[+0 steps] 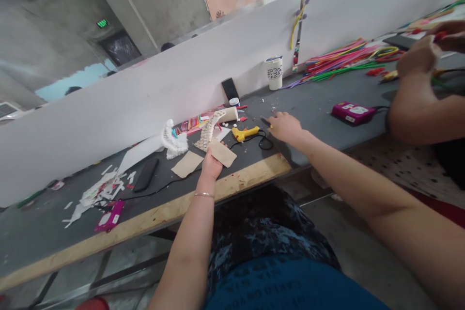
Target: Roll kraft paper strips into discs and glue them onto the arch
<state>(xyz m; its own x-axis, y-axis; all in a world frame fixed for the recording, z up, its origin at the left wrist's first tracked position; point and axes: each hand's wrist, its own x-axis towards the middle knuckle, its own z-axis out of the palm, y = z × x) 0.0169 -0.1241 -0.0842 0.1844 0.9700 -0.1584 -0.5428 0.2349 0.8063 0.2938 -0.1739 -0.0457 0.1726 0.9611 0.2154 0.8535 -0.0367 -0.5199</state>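
My left hand is closed on a tan piece of cardboard near the table's front edge. Just beyond it stands a curved, bumpy cream-coloured piece; whether the hand touches that too, I cannot tell. A second tan cardboard piece lies flat to the left. Over on the right, my right hand rests low at the tabletop, fingers closed around a slim dark tool with a bit of yellow; its kind is unclear. Between my hands lies a yellow glue gun with a black cord.
White paper scraps, a magenta box and a black phone lie left. White fluffy material and a cardboard tube sit behind. A cup stands by the partition. A co-worker's arms reach in near another magenta box.
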